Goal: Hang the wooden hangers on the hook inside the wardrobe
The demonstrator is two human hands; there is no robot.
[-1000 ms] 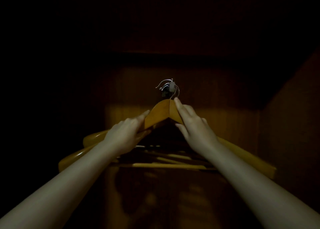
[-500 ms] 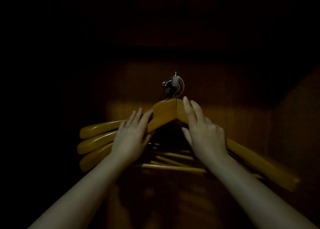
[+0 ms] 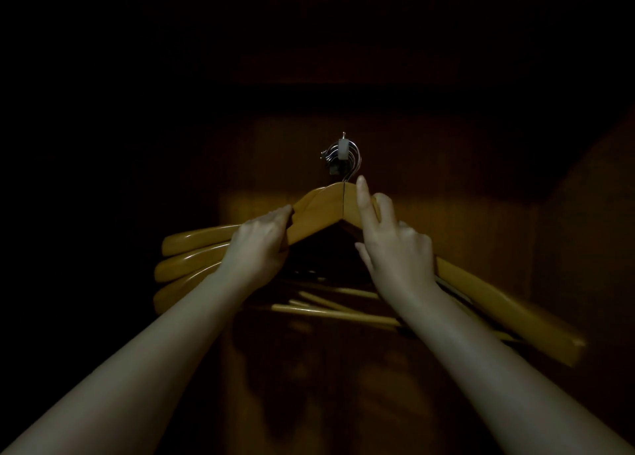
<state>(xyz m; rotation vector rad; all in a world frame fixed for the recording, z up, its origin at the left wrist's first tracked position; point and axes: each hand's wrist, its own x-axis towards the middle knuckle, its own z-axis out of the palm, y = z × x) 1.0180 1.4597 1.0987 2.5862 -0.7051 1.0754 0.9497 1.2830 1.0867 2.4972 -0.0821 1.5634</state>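
Hangers (image 3: 319, 210): several wooden ones stacked, hung between the two hands; their peak sits just above and between the fingertips
Wire necks (image 3: 354, 165): bunched together over the hook, just above the right hand's fingertip
Hook (image 3: 343, 145): pale block with a metal tip, above both hands; any marking on it is too dim to read
Left hand (image 3: 257, 245): fingers curled over the top edge of the front hanger's left shoulder, gripping it
Right hand (image 3: 395, 248): index finger (image 3: 364, 203) straight, laid up the right shoulder toward the peak; other fingers curled over the top edge, thumb below
Left ends: three fan apart beyond the left hand, into darkness
Right ends: one long arm runs down past the right wrist, blurred, close to the right wall (image 3: 591, 234)
Crossbars (image 3: 336, 313): splayed below and between the wrists
Back panel (image 3: 446, 179): lit band behind the hands
Ledge (image 3: 343, 93): dark horizontal edge above the hook
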